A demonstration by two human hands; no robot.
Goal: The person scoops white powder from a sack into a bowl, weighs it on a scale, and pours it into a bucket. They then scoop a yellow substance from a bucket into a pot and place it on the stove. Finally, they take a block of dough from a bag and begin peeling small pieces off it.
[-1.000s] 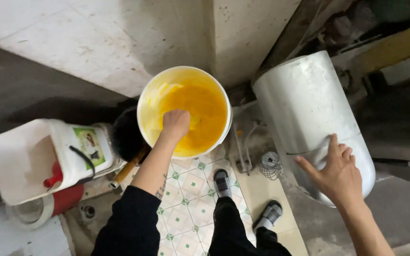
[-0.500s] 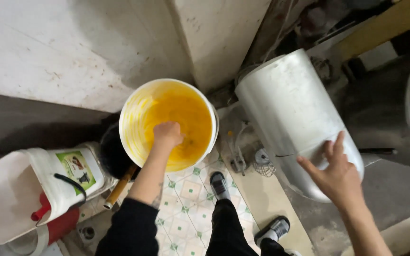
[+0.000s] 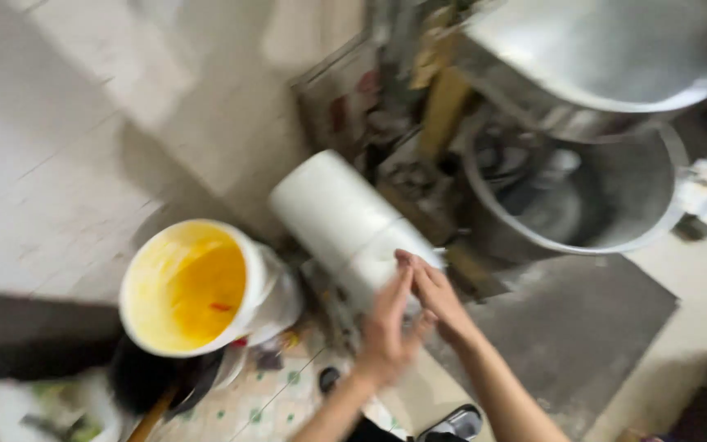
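My left hand point(image 3: 385, 327) and my right hand point(image 3: 437, 296) meet in front of me, fingers touching, against the near end of a white cylindrical tank point(image 3: 337, 217) lying on its side. Whether either hand holds anything is hidden by blur. A white bucket point(image 3: 194, 286) with yellow liquid inside stands to the left, with no hand in it now.
A large metal mixing bowl point(image 3: 615, 196) sits at the right under a steel machine body point(image 3: 599, 57). A dark mat point(image 3: 574, 336) covers the floor beneath. Patterned floor tile point(image 3: 263, 401) and my shoes point(image 3: 452, 424) show at the bottom. A white jug point(image 3: 51, 409) sits bottom left.
My left hand has come out of the yellow bucket and moved right to join my right hand at the white tank. The view has swung right, showing the metal bowl.
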